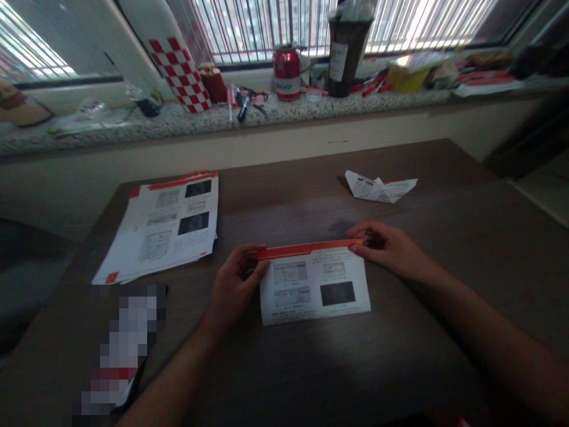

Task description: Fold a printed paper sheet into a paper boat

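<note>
A folded printed sheet with a red top band lies on the dark wooden table in front of me. My left hand pinches its upper left corner, fingers closed on the paper's edge. My right hand presses on the upper right corner, fingers curled onto the red band. Beyond the right hand sits a folded paper boat.
A stack of printed sheets lies at the left of the table. A blurred-out flat object rests near the left front. The stone window ledge behind holds a red can, a dark cup, pens and clutter.
</note>
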Demonstrator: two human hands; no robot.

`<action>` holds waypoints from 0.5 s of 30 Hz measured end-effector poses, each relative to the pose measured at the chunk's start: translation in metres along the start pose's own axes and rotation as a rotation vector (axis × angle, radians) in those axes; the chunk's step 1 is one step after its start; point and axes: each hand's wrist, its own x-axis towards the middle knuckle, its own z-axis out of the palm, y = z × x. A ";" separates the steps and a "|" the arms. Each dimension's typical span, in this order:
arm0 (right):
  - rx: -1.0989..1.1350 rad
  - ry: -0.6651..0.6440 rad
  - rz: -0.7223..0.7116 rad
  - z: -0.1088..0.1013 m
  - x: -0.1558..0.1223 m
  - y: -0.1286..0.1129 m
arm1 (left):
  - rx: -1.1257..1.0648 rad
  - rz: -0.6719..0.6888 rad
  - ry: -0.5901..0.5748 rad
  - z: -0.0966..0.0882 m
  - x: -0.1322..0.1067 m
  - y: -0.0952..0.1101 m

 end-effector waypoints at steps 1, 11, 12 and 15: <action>0.007 0.006 0.013 0.000 0.000 0.000 | -0.001 -0.001 0.005 0.000 0.000 0.000; 0.076 0.034 0.128 0.002 0.005 0.010 | -0.004 -0.007 0.043 -0.002 -0.001 -0.006; 0.068 0.035 0.122 0.002 0.005 0.010 | -0.008 -0.008 0.044 -0.002 0.000 -0.006; 0.043 0.037 0.097 0.002 0.004 0.010 | -0.005 -0.004 0.042 -0.002 0.001 -0.006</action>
